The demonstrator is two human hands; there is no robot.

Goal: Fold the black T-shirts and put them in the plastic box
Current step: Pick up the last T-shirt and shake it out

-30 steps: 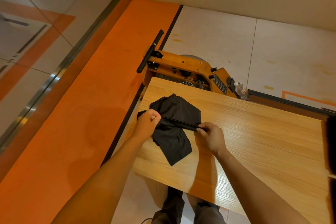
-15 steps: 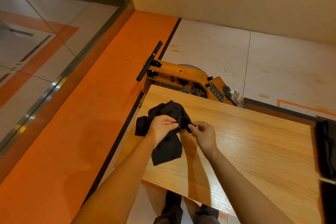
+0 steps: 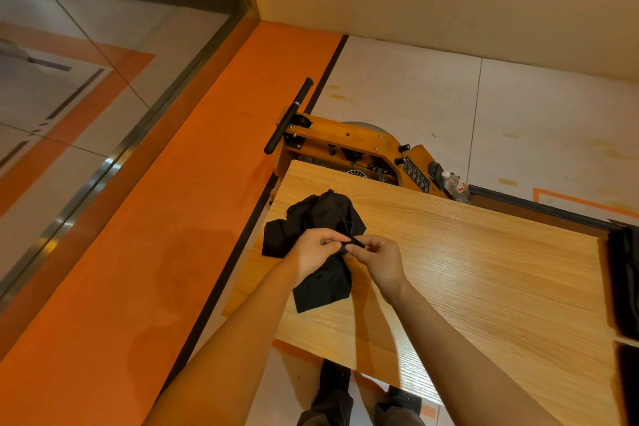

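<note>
Hands meet over the crumpled black T-shirt (image 3: 320,218) at the near-left corner of the wooden table (image 3: 484,270). The left hand (image 3: 316,254) has its fingers curled and pinches a rolled edge of the cloth; the right hand (image 3: 378,258) pinches the same edge just beside it, thumb against fingertips, so the two grips almost touch. Between them only a short length of hem shows. The shirt is bunched, not spread: most of it lies heaped beyond the hands towards the far table edge, one flap hangs off the left side, and another tail runs back under the left wrist towards the person. Its long axis, as far as it can be read, runs away from the body, across the line joining the hands. To open it flat, the hands would likely have to draw apart sideways along that edge, each equally near the cloth. No plastic box can be made out; something dark (image 3: 626,280) lies at the table's right edge, too cropped to name.
</note>
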